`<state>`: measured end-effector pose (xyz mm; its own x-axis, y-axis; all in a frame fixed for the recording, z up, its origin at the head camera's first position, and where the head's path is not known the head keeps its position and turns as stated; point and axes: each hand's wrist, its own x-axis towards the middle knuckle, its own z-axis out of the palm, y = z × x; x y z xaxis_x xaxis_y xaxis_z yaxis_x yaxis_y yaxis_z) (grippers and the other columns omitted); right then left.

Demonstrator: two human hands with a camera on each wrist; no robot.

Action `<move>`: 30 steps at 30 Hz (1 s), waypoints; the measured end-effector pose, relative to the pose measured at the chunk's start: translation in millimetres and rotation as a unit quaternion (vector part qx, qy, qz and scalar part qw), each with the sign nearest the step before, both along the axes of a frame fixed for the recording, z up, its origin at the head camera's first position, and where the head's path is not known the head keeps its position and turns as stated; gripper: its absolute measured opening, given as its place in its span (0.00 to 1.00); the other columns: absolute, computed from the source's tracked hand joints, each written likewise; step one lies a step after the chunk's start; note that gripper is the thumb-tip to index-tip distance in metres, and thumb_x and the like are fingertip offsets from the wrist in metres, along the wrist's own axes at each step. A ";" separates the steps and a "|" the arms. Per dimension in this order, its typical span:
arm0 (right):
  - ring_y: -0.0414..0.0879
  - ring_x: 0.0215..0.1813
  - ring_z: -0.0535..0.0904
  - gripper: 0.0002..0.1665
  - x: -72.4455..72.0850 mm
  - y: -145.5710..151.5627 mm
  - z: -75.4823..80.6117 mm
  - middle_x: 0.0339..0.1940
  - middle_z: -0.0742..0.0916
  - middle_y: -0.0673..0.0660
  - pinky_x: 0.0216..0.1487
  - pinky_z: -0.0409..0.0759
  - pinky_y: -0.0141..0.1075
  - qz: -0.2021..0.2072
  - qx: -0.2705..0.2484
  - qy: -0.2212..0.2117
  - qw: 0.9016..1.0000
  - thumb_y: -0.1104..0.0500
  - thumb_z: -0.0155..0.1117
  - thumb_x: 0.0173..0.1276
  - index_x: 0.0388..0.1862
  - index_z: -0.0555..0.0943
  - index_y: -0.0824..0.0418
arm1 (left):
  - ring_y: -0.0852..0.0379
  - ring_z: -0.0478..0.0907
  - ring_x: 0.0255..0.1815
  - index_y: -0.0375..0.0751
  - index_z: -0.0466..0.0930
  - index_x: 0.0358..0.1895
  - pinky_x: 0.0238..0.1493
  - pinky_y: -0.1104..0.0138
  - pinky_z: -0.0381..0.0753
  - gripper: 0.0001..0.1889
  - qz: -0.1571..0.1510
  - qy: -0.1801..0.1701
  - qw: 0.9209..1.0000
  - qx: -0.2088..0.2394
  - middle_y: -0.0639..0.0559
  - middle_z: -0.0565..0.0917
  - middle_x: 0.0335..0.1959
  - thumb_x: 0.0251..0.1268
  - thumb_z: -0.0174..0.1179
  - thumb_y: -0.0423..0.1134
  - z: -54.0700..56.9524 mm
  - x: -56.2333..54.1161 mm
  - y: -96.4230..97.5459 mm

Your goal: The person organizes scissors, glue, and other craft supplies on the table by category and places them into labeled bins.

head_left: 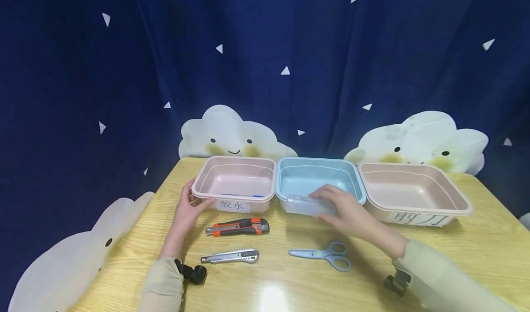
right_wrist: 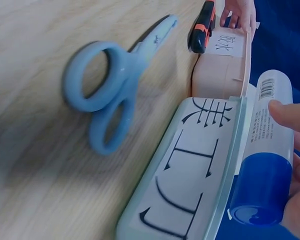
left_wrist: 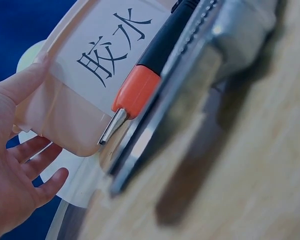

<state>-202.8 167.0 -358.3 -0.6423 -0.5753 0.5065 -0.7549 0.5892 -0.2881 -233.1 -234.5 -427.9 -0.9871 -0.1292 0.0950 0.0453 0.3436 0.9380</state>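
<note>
Right hand (head_left: 341, 210) gripping a cylindrical white tube with a blue end (right_wrist: 261, 150), thumb and fingers about its barrel, at the front rim of a light-blue plastic bin (head_left: 314, 177); contact between tube and rim cannot be told. Left hand (head_left: 191, 207) holding the front left corner of a pale-pink plastic bin (head_left: 261, 206) between thumb and fingers.

Handling (judged): the tube is probably light, stiff and not fragile; its smooth, round wall may slip or roll, so the hold is best taken round mid-barrel.

Count: one tube; three bins, the third a beige-pink plastic one (head_left: 414, 187) at right; two utility knives, one orange and black (head_left: 238, 227), one silver-coloured (head_left: 230, 256); one pair of light-blue scissors (head_left: 319, 254). Knives and scissors lie on the wood-grain table (head_left: 248, 286). One thin blue item (head_left: 256, 196), partly hidden, lies inside the pale-pink bin.
</note>
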 end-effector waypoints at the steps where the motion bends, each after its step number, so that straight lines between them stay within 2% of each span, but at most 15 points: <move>1: 0.46 0.47 0.78 0.23 -1.7 -3.1 1.4 0.44 0.82 0.52 0.49 0.77 0.42 -0.003 -0.001 0.001 1.000 0.59 0.71 0.50 0.47 0.79 0.60 | 0.41 0.64 0.62 0.50 0.44 0.71 0.60 0.52 0.69 0.48 0.000 0.000 1.000 0.000 0.39 0.62 0.64 0.51 0.67 0.44 0.8 0.2 -0.4; 13: 0.48 0.42 0.81 0.22 -20.7 -40.7 9.3 0.42 0.85 0.56 0.42 0.79 0.41 -0.015 -0.006 -0.003 1.000 0.57 0.71 0.52 0.46 0.80 0.62 | 0.41 0.65 0.61 0.51 0.45 0.71 0.60 0.52 0.69 0.46 0.002 0.004 1.000 0.001 0.39 0.64 0.63 0.52 0.67 0.43 -0.6 -0.5 0.4; 20: 0.48 0.44 0.81 0.22 -30.3 -64.4 16.7 0.44 0.85 0.57 0.44 0.80 0.41 -0.023 -0.005 -0.029 0.999 0.55 0.69 0.54 0.48 0.80 0.61 | 0.42 0.65 0.62 0.52 0.45 0.71 0.60 0.52 0.69 0.47 0.002 0.004 1.000 0.004 0.40 0.63 0.64 0.51 0.67 0.44 0.2 -0.4 -0.2; 30: 0.48 0.47 0.80 0.24 -45.2 -94.2 17.7 0.45 0.85 0.57 0.51 0.77 0.41 -0.025 -0.008 -0.056 0.998 0.53 0.68 0.55 0.49 0.80 0.63 | 0.42 0.65 0.62 0.52 0.45 0.71 0.60 0.52 0.69 0.47 0.004 -0.002 1.000 0.008 0.40 0.63 0.64 0.51 0.67 0.44 -0.4 0.2 0.2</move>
<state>-248.0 72.8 -340.7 -0.7224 -0.5340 0.4393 -0.6879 0.6196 -0.3780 -232.9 -234.3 -428.3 -0.9862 -0.1394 0.0896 0.0393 0.3285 0.9437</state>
